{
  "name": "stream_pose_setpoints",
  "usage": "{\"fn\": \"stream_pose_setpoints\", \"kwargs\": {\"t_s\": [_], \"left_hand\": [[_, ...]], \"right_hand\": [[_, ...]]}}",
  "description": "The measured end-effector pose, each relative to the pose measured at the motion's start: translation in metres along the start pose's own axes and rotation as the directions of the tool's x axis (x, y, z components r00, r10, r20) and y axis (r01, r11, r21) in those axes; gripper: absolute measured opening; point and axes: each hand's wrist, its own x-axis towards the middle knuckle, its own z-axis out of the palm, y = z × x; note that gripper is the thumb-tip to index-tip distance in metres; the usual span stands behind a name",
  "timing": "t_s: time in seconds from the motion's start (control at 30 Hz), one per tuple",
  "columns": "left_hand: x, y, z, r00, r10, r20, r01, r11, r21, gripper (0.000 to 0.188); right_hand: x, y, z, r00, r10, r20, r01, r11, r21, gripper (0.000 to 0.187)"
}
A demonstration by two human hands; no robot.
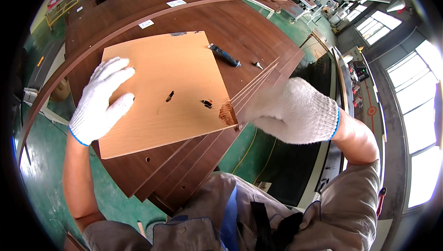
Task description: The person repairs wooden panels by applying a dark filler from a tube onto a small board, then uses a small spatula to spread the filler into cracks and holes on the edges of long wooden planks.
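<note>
A light wood-coloured board (157, 76) lies on a stack of dark brown panels. My left hand (102, 96), in a white knitted glove, rests on the board's left side with its fingers spread. Beside the lower right corner, my gloved right hand (293, 110) is curled closed, its fingertips blurred by motion; anything held there is hidden. Streaky brown colouring (227, 113) covers that corner, right next to the right hand. Dark blobs of paste (207, 104) lie on the board. A dark blue tube (224, 55) touches or nearly touches its upper right edge, and a small cap-like piece (258, 65) lies farther right.
The brown panels (258, 29) fan out at their right and near edges. A long curved-looking brown strip (110, 30) crosses behind the board, with white labels (146, 24) nearby. A machine with a dark bed (295, 172) stands at the right, over a green floor (240, 154).
</note>
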Motion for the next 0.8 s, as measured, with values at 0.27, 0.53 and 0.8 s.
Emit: {"fn": "stream_pose_setpoints", "kwargs": {"t_s": [0.27, 0.53, 0.8], "left_hand": [[0.001, -0.001, 0.001, 1.000, 0.007, -0.029, -0.007, 1.000, 0.003, 0.051], [0.004, 0.001, 0.001, 0.999, 0.026, -0.024, -0.026, 1.000, 0.001, 0.049], [-0.001, -0.009, 0.002, 0.998, 0.045, 0.035, -0.047, 0.998, 0.050, 0.050]], "right_hand": [[0.016, 0.008, 0.011, 0.995, -0.013, -0.096, -0.003, 0.988, -0.157, 0.016], [0.008, 0.011, 0.014, 0.993, -0.084, -0.085, 0.068, 0.983, -0.169, 0.017], [-0.053, 0.003, 0.025, 0.972, 0.131, -0.198, -0.031, 0.898, 0.439, 0.015]]}}
